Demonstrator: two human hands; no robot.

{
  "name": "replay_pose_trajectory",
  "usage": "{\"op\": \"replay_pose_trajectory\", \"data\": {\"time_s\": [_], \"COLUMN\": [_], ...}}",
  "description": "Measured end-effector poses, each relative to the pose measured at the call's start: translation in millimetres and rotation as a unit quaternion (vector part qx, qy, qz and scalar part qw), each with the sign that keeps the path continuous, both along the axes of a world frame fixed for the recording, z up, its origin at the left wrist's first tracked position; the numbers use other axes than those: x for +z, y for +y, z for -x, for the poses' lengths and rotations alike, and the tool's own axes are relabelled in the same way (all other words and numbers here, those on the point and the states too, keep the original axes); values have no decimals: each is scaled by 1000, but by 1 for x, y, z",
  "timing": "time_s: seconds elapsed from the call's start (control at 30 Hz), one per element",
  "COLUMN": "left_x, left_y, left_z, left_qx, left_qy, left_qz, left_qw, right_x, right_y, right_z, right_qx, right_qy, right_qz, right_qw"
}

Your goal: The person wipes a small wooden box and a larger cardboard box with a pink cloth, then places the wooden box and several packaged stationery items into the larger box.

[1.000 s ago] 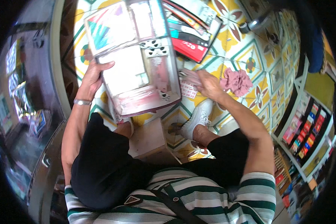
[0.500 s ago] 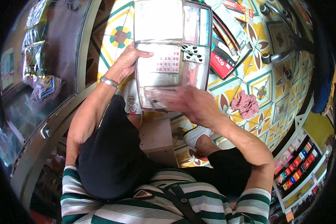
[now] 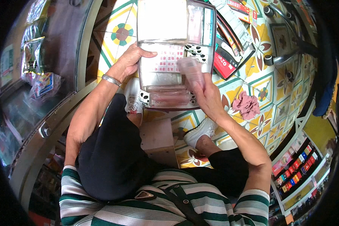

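A shallow divided box [image 3: 215, 37] lies in front of me, with packets in its compartments. My left hand [image 3: 131, 62] is closed on its left edge, thumb over the rim and the other fingers partly hidden. Between the fingers of my right hand [image 3: 211, 98] is a clear, pinkish plastic packet [image 3: 192, 71], tilted above the right middle part of the box. In the near compartment lies another pinkish clear packet [image 3: 169, 98]. A white card with red print [image 3: 165, 60] sits in the middle, beside black-and-white spotted pieces [image 3: 195, 53].
Right of the box, packaged tools [image 3: 229, 56] lie on the patterned tile floor. A crumpled pink cloth [image 3: 246, 105] is nearby. Metal chair legs [image 3: 282, 58] stand at the far right, a glass cabinet [image 3: 60, 45] at the left, a rack of small packs [image 3: 297, 165] at the lower right.
My right hand has moved right from the near compartment and now shows the clear packet upright in it. The pinkish packet in that compartment is uncovered. My left hand keeps its hold.
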State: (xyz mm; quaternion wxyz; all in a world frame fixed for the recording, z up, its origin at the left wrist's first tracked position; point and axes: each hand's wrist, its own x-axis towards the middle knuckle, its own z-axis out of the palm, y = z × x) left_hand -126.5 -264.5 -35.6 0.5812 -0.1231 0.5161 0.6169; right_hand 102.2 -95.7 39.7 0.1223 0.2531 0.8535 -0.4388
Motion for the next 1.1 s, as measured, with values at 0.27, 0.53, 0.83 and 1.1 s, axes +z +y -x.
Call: {"op": "replay_pose_trajectory", "data": {"time_s": [0.27,0.53,0.83,1.1], "left_x": [-3,0,5,-7], "left_y": [-2,0,0,-8], "left_z": [2,-4,-5,28], "left_qx": [-12,7,-6,-57], "left_qy": [-19,-19,-5,31], "left_qz": [-3,-7,3,23], "left_qw": [1000,1000,1000,998], "right_x": [4,-20,-45,-71], "right_y": [0,6,18,112], "right_z": [0,-13,-28,-95], "right_qx": [35,67,139,-75], "right_qy": [-107,-43,94,-158], "right_qz": [-121,-211,-232,-173], "right_qw": [986,974,958,969]}}
